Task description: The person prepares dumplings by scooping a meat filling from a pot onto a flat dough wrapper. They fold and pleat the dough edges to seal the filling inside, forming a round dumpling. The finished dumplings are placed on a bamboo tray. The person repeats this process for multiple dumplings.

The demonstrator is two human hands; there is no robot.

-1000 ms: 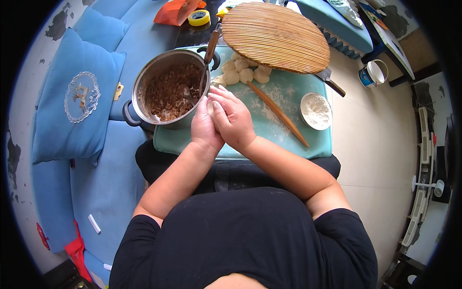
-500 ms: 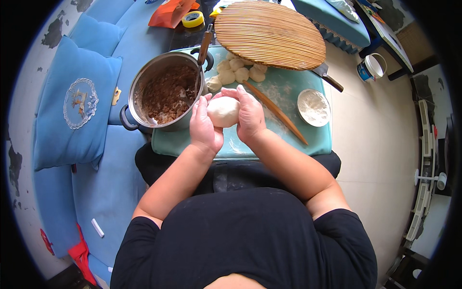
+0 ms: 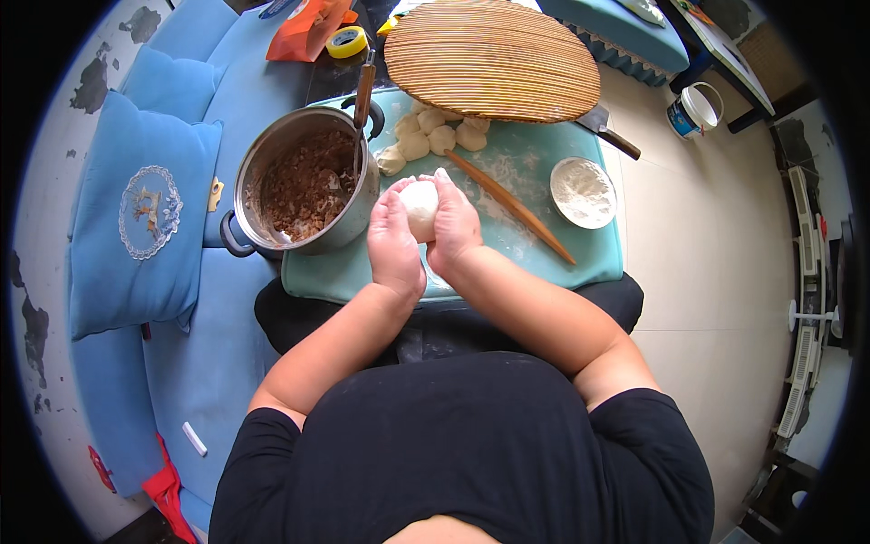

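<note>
Between my cupped palms sits a smooth white dough ball (image 3: 420, 210), held above the near part of a pale green board (image 3: 340, 283). My left hand (image 3: 393, 238) wraps its left side and my right hand (image 3: 456, 225) its right. To the left stands a steel pot (image 3: 361, 204) of crumbly brown filling (image 3: 313, 186), with a wooden-handled spoon (image 3: 363, 95) leaning in it. Beyond my hands lie several dough pieces (image 3: 414, 145). A wooden rolling pin (image 3: 512, 207) slants to the right, beside a white bowl of flour (image 3: 583, 193).
A round slatted mat (image 3: 494, 59) covers the board's far edge, and a knife (image 3: 609, 132) pokes out beside it. Yellow tape (image 3: 346, 42) and an orange bag (image 3: 308, 29) lie far left. A blue sofa (image 3: 213, 299) runs along the left; a white bucket (image 3: 694, 111) stands on the floor at right.
My palms have drawn closer together around the dough ball, which now looks rounder and narrower. The view has shifted slightly; the pot, pin and bowl stay in place on the board.
</note>
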